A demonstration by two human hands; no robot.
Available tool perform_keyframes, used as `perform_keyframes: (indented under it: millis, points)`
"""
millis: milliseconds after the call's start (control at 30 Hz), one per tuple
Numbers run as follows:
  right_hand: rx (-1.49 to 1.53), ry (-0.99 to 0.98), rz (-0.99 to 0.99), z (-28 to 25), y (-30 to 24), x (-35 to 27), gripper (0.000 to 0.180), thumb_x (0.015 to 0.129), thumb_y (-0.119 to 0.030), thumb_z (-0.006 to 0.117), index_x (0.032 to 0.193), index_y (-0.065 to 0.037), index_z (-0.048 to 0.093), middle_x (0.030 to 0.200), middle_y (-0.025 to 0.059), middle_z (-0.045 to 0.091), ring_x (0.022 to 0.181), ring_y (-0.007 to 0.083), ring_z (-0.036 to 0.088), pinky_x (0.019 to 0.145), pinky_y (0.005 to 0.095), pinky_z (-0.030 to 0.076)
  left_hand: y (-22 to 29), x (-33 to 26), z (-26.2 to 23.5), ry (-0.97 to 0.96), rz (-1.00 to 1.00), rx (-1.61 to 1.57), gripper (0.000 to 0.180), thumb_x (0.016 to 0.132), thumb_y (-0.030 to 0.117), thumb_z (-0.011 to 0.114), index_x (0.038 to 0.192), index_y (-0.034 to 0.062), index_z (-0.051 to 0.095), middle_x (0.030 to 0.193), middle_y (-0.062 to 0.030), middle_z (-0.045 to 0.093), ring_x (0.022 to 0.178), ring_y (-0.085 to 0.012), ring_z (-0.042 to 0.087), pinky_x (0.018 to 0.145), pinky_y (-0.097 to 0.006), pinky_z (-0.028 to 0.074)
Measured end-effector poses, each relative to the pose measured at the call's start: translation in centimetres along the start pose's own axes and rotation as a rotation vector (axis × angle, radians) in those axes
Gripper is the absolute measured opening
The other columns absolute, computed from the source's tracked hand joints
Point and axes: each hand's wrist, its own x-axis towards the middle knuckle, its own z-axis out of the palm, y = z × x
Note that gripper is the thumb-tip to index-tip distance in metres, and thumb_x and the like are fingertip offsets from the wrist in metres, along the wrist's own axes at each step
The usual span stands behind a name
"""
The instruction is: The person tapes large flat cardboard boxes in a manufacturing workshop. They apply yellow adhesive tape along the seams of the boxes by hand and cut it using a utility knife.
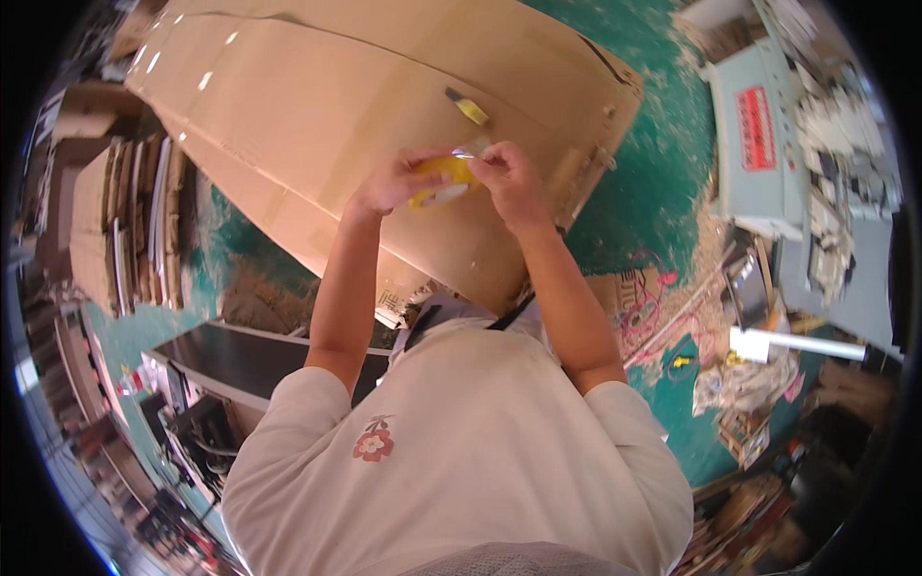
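A roll of yellow packing tape point(444, 181) is gripped in my left hand point(389, 182), its fingers wrapped round the ring. My right hand point(509, 178) pinches the loose end of the tape, and a shiny clear strip shows between the two hands. Both hands are above a large brown cardboard box point(317, 115) that fills the far middle of the view. Just beyond my hands, a small yellow tool with a dark end point(469, 108), which looks like a utility knife, lies on the box top.
Stacked flat cardboard point(125, 226) stands at the left. A dark-topped bench point(240, 355) is close on my left. To the right are a pale green machine point(759, 144) with a red label, a pink hose point(663, 278) and scraps on the green floor point(663, 182).
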Motion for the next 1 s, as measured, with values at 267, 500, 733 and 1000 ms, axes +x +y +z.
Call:
perform_keyframes:
  millis: [267, 500, 733, 1000]
  points:
    - [-0.093, 1.029, 0.493, -24.5, 14.8, -21.0, 0.017, 0.092, -0.021, 0.075, 0.093, -0.008, 0.063, 0.088, -0.0015, 0.065, 0.082, 0.0128, 0.062, 0.073, 0.0307, 0.049, 2.4, -4.5, 13.8, -0.395, 0.165, 0.39, 0.06, 0.086, 0.023, 0.079, 0.14, 0.0137, 0.056, 0.1, -0.0117, 0.073, 0.089, -0.0239, 0.07, 0.075, -0.035, 0.055]
    - [1.097, 0.728, 0.577, -2.7, 16.3, -19.3, 0.032, 0.098, -0.039, 0.061, 0.101, -0.008, 0.066, 0.089, 0.0057, 0.067, 0.084, 0.0221, 0.065, 0.081, 0.0376, 0.052, 9.5, -8.7, 18.6, -0.759, 0.383, 0.884, 0.047, 0.076, 0.041, 0.083, 0.114, 0.0168, 0.071, 0.091, -0.0093, 0.074, 0.087, -0.028, 0.07, 0.09, -0.04, 0.048]
    - [1.041, 0.399, 0.799, -3.4, 8.8, -18.6, 0.051, 0.103, -0.053, 0.05, 0.116, -0.007, 0.066, 0.101, 0.0125, 0.069, 0.091, 0.027, 0.066, 0.089, 0.0406, 0.055, 1.3, -3.3, -7.3, 0.043, -0.327, 1.379, 0.046, 0.078, 0.053, 0.079, 0.091, 0.0104, 0.07, 0.076, -0.0106, 0.072, 0.074, -0.0314, 0.071, 0.073, -0.043, 0.055]
    - [0.025, -0.308, 0.649, -9.5, 5.5, -20.7, 0.041, 0.1, -0.038, 0.058, 0.098, 0.001, 0.071, 0.077, 0.007, 0.069, 0.072, 0.0135, 0.066, 0.066, 0.0249, 0.053, 0.0, -3.8, -8.0, 0.109, 0.15, 1.242, 0.045, 0.081, 0.054, 0.075, 0.08, 0.0103, 0.065, 0.068, -0.0094, 0.067, 0.073, -0.0325, 0.068, 0.069, -0.043, 0.052]
